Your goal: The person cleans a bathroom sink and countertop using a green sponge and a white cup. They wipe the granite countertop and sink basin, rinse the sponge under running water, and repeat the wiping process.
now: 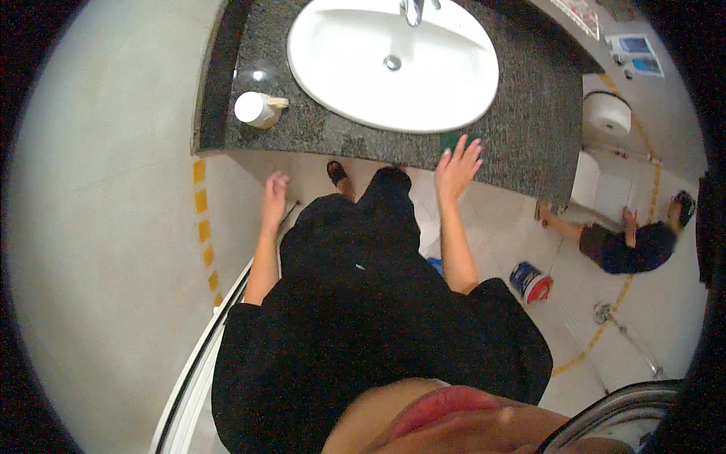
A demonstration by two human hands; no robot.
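Note:
My right hand (pixel 458 170) is at the front edge of a dark speckled granite countertop (pixel 539 108). Its fingers are spread over a dark green pad (pixel 452 140), probably a scouring pad; whether they press on it or hover I cannot tell. My left hand (pixel 275 196) hangs in the air below the counter's front edge, loosely bent and with nothing visible in it. In front of me a white oval washbasin (pixel 363 62) is set in the counter, with a metal drain (pixel 392 63) and a chrome tap (pixel 413 12).
A white mug (pixel 258 109) stands left of the basin. At right are a round white dispenser (pixel 608 113), a bucket with red on top (pixel 530 282) on the tiled floor, and another person in dark clothes (pixel 629 247). A door frame (pixel 198 335) runs along my left.

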